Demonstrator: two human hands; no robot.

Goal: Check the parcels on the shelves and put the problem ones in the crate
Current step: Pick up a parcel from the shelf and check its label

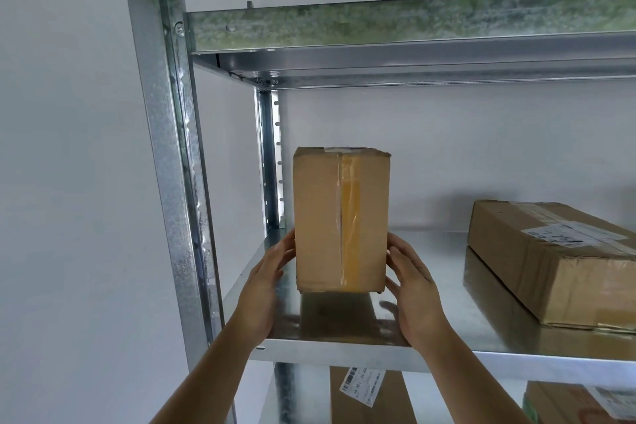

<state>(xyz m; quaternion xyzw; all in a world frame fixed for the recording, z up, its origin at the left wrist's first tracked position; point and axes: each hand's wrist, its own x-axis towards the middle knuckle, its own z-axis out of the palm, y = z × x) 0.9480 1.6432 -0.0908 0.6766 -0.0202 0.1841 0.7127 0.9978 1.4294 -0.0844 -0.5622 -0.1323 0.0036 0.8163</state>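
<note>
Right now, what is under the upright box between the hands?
The upright box stands on the bare metal shelf, which mirrors it. Its underside is hidden.

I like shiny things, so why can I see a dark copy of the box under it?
In the head view, the metal shelf is shiny like a mirror, so it reflects the box and the right hand; the box's tape glints too, and the post looks slanted by the wide lens.
</note>
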